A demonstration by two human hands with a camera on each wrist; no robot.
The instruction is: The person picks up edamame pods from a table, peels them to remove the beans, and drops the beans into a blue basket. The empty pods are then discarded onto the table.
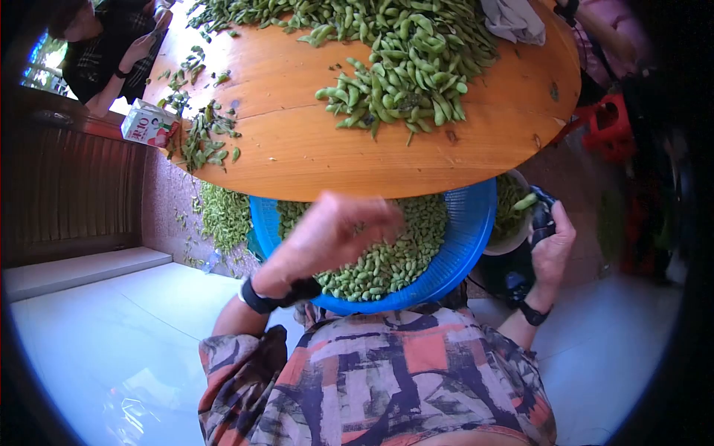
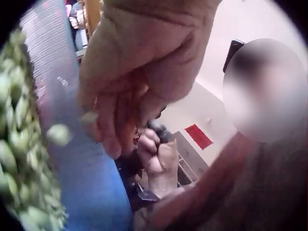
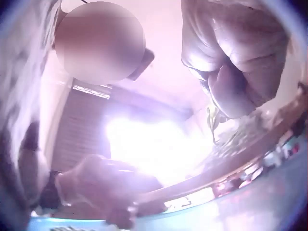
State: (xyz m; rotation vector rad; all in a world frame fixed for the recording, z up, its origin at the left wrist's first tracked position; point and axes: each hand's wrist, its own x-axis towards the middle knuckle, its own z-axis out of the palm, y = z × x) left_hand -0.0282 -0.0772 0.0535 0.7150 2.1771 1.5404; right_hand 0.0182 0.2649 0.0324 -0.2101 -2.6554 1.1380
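My left hand, blurred, is over a blue plastic basket holding many shelled green beans. In the left wrist view its fingers hang loosely bent, and a single bean is in the air beside them, over the basket wall. My right hand is right of the basket, near a pale bowl of green pods. Between thumb and finger it pinches a green bean pod. Dark coverings show on those fingertips. The right wrist view shows this hand with curled fingers.
A rounded wooden table overhangs the basket's far side, bearing a large pile of bean pods. A carton and scattered pods stand at its left edge. A green heap lies on the floor. Another person sits at the far left.
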